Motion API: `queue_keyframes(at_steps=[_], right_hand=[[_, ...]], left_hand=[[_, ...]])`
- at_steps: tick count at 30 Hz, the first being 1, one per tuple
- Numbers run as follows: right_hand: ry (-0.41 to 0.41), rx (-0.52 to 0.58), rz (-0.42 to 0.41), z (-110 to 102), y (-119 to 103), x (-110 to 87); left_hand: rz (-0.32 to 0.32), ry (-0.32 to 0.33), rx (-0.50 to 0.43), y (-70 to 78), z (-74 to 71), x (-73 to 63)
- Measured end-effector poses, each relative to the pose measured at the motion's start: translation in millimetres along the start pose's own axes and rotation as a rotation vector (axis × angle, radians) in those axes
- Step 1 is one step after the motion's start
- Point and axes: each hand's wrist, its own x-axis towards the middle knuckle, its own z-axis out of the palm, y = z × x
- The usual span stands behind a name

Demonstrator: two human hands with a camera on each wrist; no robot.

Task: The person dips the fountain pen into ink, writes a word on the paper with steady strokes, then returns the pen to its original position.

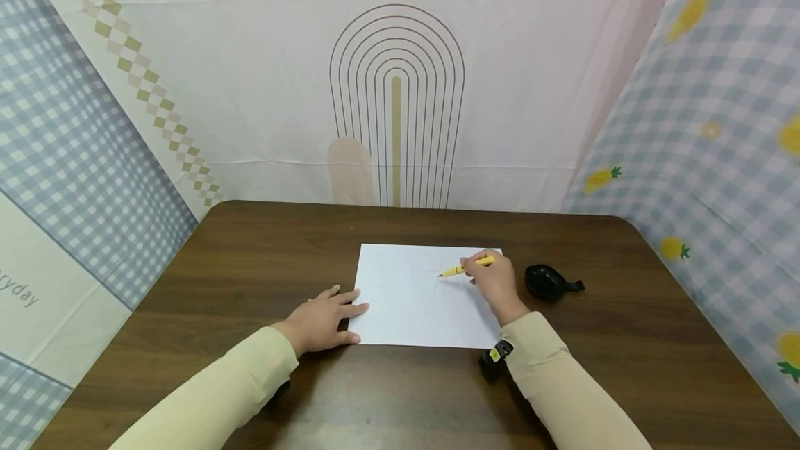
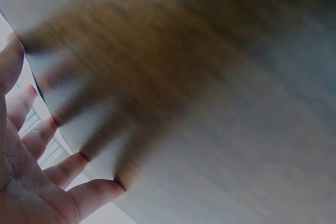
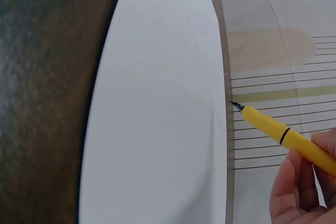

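Note:
A white sheet of paper (image 1: pixel 400 297) lies on the brown table, with a few thin pencil-grey lines on its upper right half. My right hand (image 1: pixel 496 282) pinches a yellow pen (image 1: pixel 465 267) between thumb and fingers, its tip over the lines in the head view. Up close, the right wrist view shows the dark pointed nib of this pen (image 3: pixel 278 132) and a black ring round its barrel. At the paper's left edge rests my left hand (image 1: pixel 325 320), palm down with fingers spread, some fingertips on the sheet. The left wrist view shows those fingers (image 2: pixel 65 171) extended.
To the right of the paper, a glossy black rounded object (image 1: pixel 546 282) with a short tail lies on the table (image 1: pixel 625 339). A patterned white cloth (image 1: pixel 269 89) hangs behind the far edge, and checked cloths (image 1: pixel 719 158) flank both sides.

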Motion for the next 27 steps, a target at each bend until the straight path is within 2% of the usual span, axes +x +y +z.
queue_keyframes(at_steps=[12,27], right_hand=[[0.023,-0.048,0.031,0.0,-1.7,5.2],[0.020,-0.062,0.026,3.2,-3.5,10.3]], left_hand=[[-0.002,-0.006,0.001,-0.8,0.1,0.1],[-0.004,-0.001,0.000,-0.7,0.3,0.0]])
